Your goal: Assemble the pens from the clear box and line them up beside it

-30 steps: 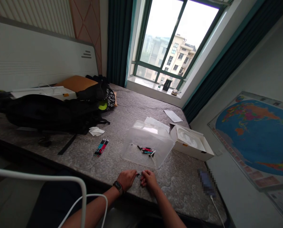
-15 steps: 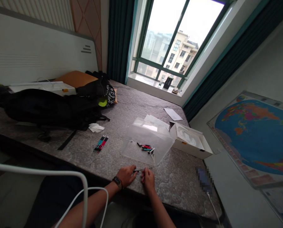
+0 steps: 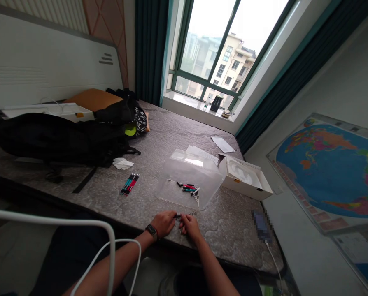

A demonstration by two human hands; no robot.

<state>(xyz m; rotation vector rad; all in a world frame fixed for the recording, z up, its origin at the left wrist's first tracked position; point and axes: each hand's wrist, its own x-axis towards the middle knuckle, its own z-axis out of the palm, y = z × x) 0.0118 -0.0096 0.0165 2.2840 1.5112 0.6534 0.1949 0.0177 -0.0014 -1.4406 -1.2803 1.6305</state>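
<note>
At the near edge of the mattress, my left hand (image 3: 164, 223) pinches one end of a slim black pen (image 3: 178, 216). My right hand (image 3: 189, 226) is closed around the pen's other end, and a thin pale part sticks out beyond its fingers. The fingers hide much of the pen. Just beyond my hands lies a clear plastic box (image 3: 168, 193) with loose black, red, teal and white pen parts (image 3: 190, 188) in it. To the left, several teal and red pens (image 3: 129, 183) lie side by side.
A crumpled tissue (image 3: 122, 163) and a black backpack (image 3: 57, 137) lie to the left. An open white box (image 3: 245, 181) stands right of the clear box, near some white paper (image 3: 222, 144). A blurred phone (image 3: 262, 226) with a cable lies at right. A white tube (image 3: 48, 218) crosses the lower left.
My right hand has turned, its fingers shifting slightly on the pen, and more of the black part now shows between my hands. The whole view has shifted a little.
</note>
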